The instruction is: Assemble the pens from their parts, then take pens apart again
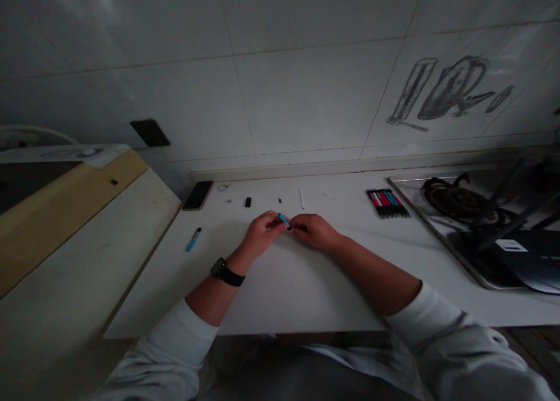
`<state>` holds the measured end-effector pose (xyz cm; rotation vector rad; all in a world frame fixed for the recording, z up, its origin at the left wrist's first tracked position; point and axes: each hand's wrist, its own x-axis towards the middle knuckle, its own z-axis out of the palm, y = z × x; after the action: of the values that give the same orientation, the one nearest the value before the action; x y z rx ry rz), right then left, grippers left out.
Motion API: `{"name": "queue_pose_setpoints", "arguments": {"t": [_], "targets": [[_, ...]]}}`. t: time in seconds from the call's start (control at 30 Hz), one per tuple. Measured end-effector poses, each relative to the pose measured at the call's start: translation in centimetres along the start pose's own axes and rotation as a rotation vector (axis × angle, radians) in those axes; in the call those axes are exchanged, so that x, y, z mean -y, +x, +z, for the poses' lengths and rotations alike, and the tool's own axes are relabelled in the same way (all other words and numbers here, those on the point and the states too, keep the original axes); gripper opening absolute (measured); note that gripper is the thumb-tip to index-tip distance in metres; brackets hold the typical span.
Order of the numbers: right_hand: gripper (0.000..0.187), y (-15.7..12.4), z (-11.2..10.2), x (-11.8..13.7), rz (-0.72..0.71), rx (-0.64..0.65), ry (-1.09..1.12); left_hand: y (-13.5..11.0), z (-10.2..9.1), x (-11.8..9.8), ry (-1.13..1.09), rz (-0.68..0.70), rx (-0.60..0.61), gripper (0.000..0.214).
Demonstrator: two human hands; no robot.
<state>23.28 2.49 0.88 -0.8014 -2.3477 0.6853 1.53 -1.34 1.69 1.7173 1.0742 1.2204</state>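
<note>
My left hand (pixel 261 234) and my right hand (pixel 313 230) meet over the middle of the white counter (pixel 306 284), fingers pinched together. Between them they hold a small blue pen part (pixel 283 218), with a dark piece at the right hand's fingertips. A black watch (pixel 226 272) is on my left wrist. A blue pen (pixel 193 239) lies loose on the counter to the left. A row of red, blue and black pens (pixel 388 202) lies to the right.
Small dark parts (pixel 248 202), a white refill (pixel 301 198) and a ring (pixel 223 187) lie along the back of the counter. A phone (pixel 198 195) rests at the back left. A gas stove (pixel 476 220) sits on the right, a wooden surface (pixel 61 208) on the left.
</note>
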Motion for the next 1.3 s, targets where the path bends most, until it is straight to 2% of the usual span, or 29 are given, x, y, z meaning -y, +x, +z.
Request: {"name": "queue_pose_setpoints", "arguments": {"t": [0.23,0.37,0.43,0.53,0.6,0.7,0.83,1.3], "targets": [[0.02,0.3,0.2,-0.3,0.079,-0.075,0.112,1.1,1.4,-0.4,-0.238,-0.143,-0.112,0.028],[0.023,0.3,-0.8,-1.2,0.162,-0.11,0.062,1.5,2.2,0.4,-0.358,-0.207,-0.225,0.035],[0.023,0.2,-2.1,-2.5,0.24,-0.213,0.001,1.4,2.3,1.0,-0.383,-0.242,-0.243,0.037],[0.023,-0.1,-4.6,-5.7,0.396,-0.521,-0.126,1.2,2.1,1.8,-0.368,-0.268,-0.197,0.037],[0.026,-0.4,-6.2,-8.2,0.484,-0.638,-0.24,1.1,2.1,2.0,-0.353,-0.267,-0.156,0.036],[0.035,-0.7,-7.5,-11.5,0.624,-0.576,-0.321,1.0,2.2,2.0,-0.341,-0.271,-0.103,0.036],[0.031,-0.7,-7.5,-13.5,0.638,-0.455,-0.389,0.8,2.4,2.0,-0.342,-0.269,-0.062,0.037],[0.026,-0.2,-7.1,-13.0,0.655,-0.39,-0.487,0.9,2.6,2.3,-0.324,-0.264,-0.019,0.039]]}}
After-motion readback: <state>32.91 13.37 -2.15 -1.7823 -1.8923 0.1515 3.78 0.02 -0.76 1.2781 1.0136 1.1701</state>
